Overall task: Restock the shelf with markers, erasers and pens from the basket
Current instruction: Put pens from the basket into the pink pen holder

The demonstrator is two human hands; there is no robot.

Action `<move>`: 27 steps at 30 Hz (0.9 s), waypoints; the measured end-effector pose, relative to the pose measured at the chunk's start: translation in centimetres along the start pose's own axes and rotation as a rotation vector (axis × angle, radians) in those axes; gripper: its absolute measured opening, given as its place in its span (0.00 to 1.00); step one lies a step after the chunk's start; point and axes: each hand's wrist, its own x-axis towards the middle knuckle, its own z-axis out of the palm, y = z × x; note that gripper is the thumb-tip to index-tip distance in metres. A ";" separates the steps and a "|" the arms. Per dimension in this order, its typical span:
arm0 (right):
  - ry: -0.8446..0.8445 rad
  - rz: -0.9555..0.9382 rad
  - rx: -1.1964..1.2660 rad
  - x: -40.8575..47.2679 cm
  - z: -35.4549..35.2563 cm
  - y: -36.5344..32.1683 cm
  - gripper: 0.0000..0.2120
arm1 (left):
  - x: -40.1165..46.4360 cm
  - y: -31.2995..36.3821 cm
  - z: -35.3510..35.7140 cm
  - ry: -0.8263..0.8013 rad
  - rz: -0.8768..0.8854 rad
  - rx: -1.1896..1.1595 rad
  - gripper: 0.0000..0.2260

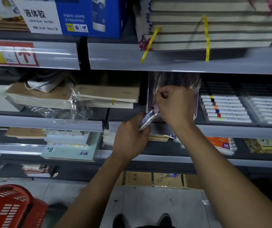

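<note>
Holding pens [146, 120] — left hand [130, 137]; right hand [173, 104] pinches wrapper [176, 79].

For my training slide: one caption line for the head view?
Left hand holds pens while right hand pinches one at a clear box on the shelf.

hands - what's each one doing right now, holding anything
Left hand: grips a bundle of clear-barrelled pens.
Right hand: fingers pinch something thin at the clear plastic box.

Red slotted basket [8, 209] sits far below the blue-and-white glue box [76, 15]; beside that box, grey-striped cream notebooks [214, 25], yellow-strapped.
</note>
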 end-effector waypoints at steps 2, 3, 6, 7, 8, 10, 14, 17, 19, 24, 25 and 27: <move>-0.024 -0.040 -0.027 0.1 0.2 0.0 0.07 | -0.1 -0.1 0.1 0.007 0.000 -0.005 0.15; -0.042 -0.045 -0.037 0.0 0.4 0.0 0.07 | -0.1 -0.2 0.1 0.006 0.000 -0.005 0.15; -0.064 -0.055 -0.015 0.0 0.6 0.2 0.06 | -0.1 -0.3 0.3 0.007 -0.025 -0.027 0.14; -0.073 -0.063 0.002 0.0 0.5 0.3 0.06 | -0.1 -0.2 0.3 0.010 -0.041 -0.048 0.15; -0.084 -0.068 0.023 0.0 0.4 0.4 0.05 | -0.1 -0.1 0.3 0.011 -0.051 -0.087 0.15; -0.099 -0.070 0.063 -0.2 0.0 0.7 0.04 | -0.1 0.3 0.2 -0.039 -0.090 -0.288 0.13; -0.054 -0.054 0.109 -2.0 -0.5 1.2 0.07 | -0.6 0.7 -0.9 -0.243 -0.367 -0.967 0.25; -0.028 -0.011 0.182 -3.2 -0.8 1.4 0.07 | -0.7 0.5 -1.4 -0.286 -0.391 -1.145 0.21; -0.048 0.017 0.243 -3.8 -0.9 1.4 0.06 | -0.5 0.8 -1.6 -0.287 -0.416 -1.171 0.16; -0.167 0.027 0.459 -5.7 -1.3 1.0 0.04 | -0.3 1.2 -1.5 -0.261 -0.397 -1.091 0.09; -0.218 0.035 0.527 -6.0 -1.4 0.7 0.04 | -0.2 1.3 -1.4 -0.248 -0.389 -1.072 0.09; -0.313 0.054 0.606 -6.5 -1.5 0.3 0.01 | -0.2 1.5 -1.2 -0.218 -0.382 -1.031 0.11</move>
